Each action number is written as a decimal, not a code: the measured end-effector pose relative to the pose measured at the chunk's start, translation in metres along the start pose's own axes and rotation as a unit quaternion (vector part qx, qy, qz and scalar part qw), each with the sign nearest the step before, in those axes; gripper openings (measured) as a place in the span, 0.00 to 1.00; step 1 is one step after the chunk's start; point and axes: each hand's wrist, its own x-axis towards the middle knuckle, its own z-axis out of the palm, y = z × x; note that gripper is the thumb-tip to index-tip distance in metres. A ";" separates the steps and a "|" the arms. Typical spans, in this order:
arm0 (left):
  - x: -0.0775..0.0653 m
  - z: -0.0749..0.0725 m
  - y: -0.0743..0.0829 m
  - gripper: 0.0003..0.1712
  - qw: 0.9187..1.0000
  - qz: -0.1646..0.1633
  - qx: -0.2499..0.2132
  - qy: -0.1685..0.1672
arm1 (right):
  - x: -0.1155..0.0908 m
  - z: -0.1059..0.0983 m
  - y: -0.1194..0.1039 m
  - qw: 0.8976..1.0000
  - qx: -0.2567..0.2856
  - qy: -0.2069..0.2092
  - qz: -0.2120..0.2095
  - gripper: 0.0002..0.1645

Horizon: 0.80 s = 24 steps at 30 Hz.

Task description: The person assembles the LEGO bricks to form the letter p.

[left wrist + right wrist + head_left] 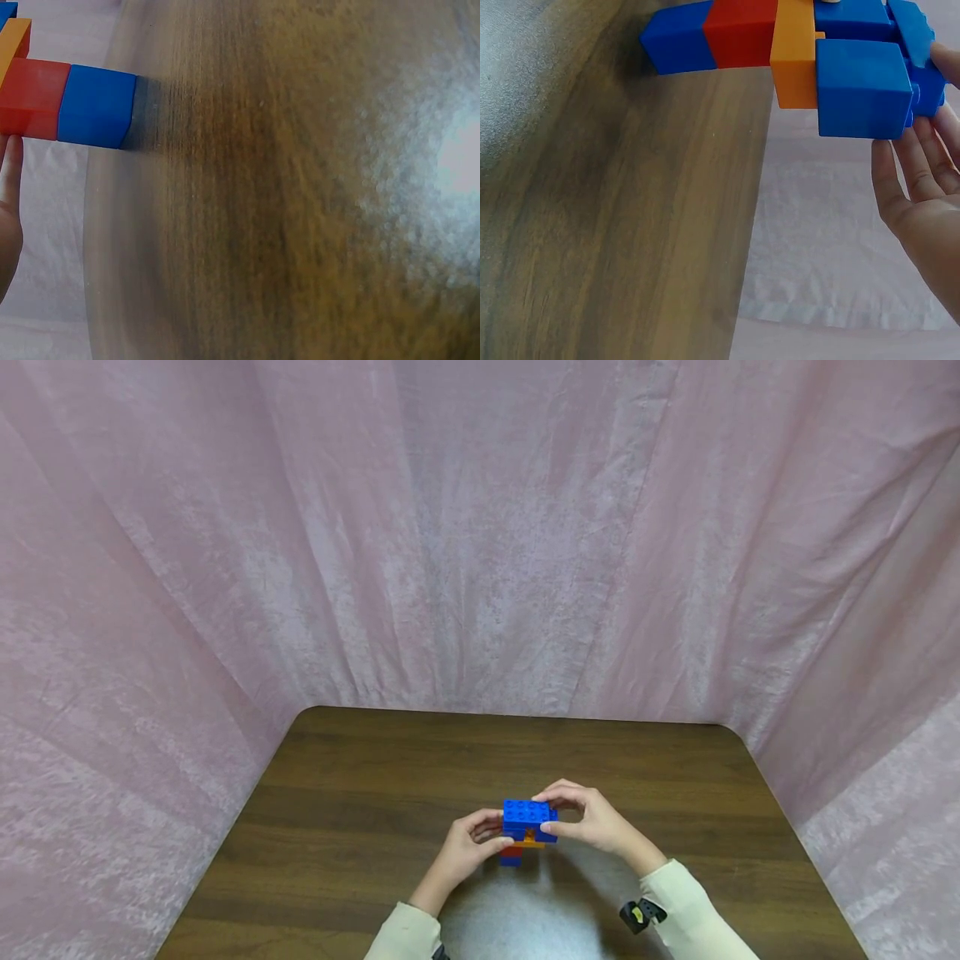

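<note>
A small tower of toy building bricks stands on the table between both hands. From the bottom it has a blue brick point(681, 39), a red brick point(741, 31), an orange brick point(795, 64) lying across, then blue bricks point(862, 90). An eight-studded blue brick point(525, 811) tops it in the head view. My left hand point(467, 846) holds the tower's left side, thumb in front; in the left wrist view one finger touches the red brick point(34, 97). With thumb and fingers on either side, my right hand point(596, 820) grips the blue bricks at the upper right.
The brown wood-grain table point(360, 777) has rounded far corners and a bright glare in front of the tower. Pink-grey curtains point(487, 568) hang behind it and at both sides. A black wrist device point(642, 914) sits at the right sleeve.
</note>
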 end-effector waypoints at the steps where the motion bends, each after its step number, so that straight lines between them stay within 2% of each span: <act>1: 0.000 0.000 0.001 0.19 1.000 -0.007 0.001 0.001 | 0.000 0.000 0.000 1.000 -0.002 0.000 0.002 0.20; 4: 0.001 0.000 0.005 0.19 0.999 -0.035 0.000 0.003 | -0.001 0.000 -0.002 1.000 -0.013 0.001 -0.001 0.20; 8: 0.001 0.001 0.024 0.18 0.998 -0.056 -0.008 0.000 | 0.000 0.004 -0.003 0.999 -0.035 0.004 -0.029 0.22; 11: 0.000 0.002 0.037 0.18 0.999 -0.053 -0.010 -0.005 | 0.001 0.009 -0.004 0.998 -0.049 0.012 -0.040 0.23; 18: 0.000 0.003 0.037 0.18 0.999 -0.041 -0.008 -0.010 | 0.004 0.018 -0.006 0.996 -0.065 0.042 -0.038 0.20; 24: 0.000 0.001 0.036 0.18 0.999 -0.049 -0.005 -0.006 | 0.005 0.021 -0.009 0.995 -0.067 0.055 -0.043 0.18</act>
